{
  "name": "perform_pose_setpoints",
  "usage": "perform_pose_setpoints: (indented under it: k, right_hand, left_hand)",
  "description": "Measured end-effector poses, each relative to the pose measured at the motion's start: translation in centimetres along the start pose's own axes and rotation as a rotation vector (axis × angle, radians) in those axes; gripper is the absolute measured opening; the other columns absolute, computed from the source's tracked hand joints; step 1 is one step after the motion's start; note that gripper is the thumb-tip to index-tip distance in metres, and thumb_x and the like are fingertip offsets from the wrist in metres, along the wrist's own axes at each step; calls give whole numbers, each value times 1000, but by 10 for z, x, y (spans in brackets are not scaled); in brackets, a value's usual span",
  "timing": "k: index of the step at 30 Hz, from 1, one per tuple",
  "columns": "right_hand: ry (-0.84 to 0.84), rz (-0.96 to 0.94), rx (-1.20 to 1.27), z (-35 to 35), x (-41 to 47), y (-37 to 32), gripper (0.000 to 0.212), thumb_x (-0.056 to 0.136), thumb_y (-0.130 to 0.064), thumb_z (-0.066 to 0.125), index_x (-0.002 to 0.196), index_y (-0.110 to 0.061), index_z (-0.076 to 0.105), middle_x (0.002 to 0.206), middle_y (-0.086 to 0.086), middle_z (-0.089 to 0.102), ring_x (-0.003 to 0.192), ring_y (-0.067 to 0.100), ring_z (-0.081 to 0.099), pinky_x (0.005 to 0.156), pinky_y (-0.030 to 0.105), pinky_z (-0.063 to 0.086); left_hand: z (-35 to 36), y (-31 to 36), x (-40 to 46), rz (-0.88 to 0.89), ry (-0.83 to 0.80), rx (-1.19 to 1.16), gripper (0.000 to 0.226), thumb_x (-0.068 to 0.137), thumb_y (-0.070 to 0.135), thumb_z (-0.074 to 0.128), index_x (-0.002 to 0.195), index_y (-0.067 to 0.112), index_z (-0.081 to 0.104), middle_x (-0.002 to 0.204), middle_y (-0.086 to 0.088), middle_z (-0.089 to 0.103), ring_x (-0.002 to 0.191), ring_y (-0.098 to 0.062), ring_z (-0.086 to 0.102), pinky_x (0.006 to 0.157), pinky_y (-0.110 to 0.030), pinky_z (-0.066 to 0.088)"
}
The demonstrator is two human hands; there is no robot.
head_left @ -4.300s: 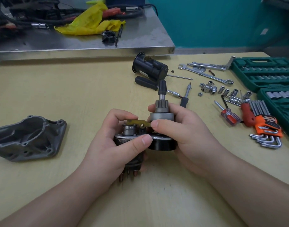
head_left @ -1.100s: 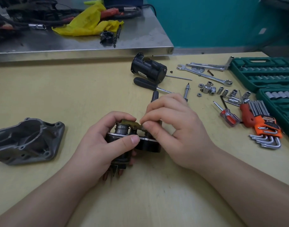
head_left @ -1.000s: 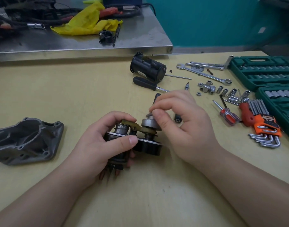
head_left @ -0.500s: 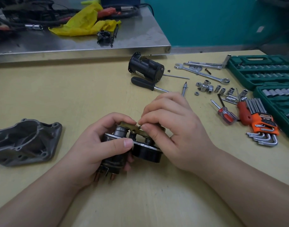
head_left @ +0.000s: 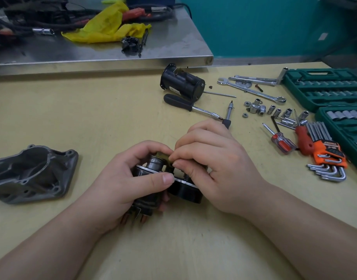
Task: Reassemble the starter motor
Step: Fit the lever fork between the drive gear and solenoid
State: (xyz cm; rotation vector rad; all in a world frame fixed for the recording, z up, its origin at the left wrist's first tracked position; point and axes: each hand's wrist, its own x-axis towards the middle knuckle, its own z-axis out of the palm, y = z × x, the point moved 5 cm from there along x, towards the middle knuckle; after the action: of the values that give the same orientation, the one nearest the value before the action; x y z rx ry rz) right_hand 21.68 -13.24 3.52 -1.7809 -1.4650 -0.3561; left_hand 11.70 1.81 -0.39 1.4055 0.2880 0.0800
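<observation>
Gripping the starter assembly (head_left: 153, 186) upright off the table, the left hand (head_left: 129, 182) wraps it to steady it, while the right hand (head_left: 212, 164) fingertips pinch what looks like the olive shift lever (head_left: 163, 155), probably seating it; contact partly hidden.

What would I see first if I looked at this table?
First, two hands in the middle: the left hand grips a black motor part, and the right hand pinches a brass lever on top. A grey housing lies at the left, and orange hex keys sit at the right.
</observation>
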Motion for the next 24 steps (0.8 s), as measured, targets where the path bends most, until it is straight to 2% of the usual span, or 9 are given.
perform_pose_setpoints:
  k: [6,13,24]
  right_hand:
    - [-17,8,23,1,0,-2,10,95,-9,73,95,-6,82,96,0,75,98,27,62,85,50,49]
    - [-33,21,39,1,0,1,10,96,-10,72,96,-7,82,97,-1,74,99,26,61,87,50,49]
    - [11,37,28,-1,0,3,8,96,-7,74,94,-5,81,94,1,75,96,26,61,89,40,49]
  left_hand:
    - [0,-1,-1,11,21,23,43,69,28,89,109,19,77,82,-17,70,62,-32,70,58,-38,60]
    - [2,-1,-2,70,49,65,41,70,33,88,108,21,79,87,-8,71,64,-21,69,56,-37,60]
    - [0,-5,-2,70,74,83,46,70,36,89,113,22,78,85,-8,70,64,-25,69,58,-37,60]
